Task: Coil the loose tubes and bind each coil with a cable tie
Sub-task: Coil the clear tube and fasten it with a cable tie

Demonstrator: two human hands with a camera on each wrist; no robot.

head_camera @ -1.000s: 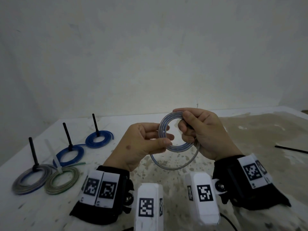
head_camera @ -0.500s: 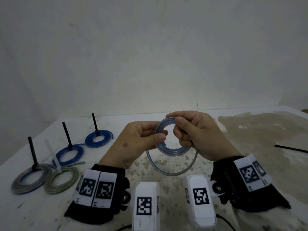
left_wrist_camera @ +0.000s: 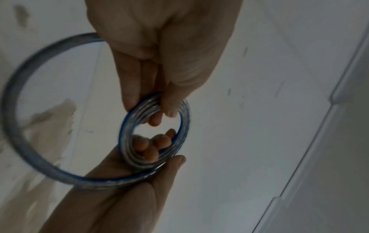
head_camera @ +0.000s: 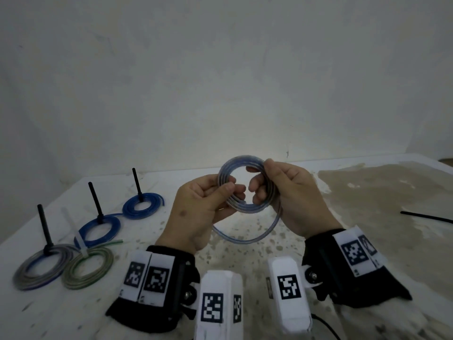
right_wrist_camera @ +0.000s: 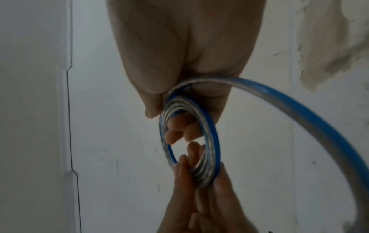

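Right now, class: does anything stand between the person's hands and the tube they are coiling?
Nothing visible does. The left hand and right hand both already grip the clear, blue-striped tube coil directly, fingers through its centre. One last loose loop hangs below, unobstructed.

Bound coils (head_camera: 92, 267) (upright ties) crowd the left; table (head_camera: 367, 217) right lies open.
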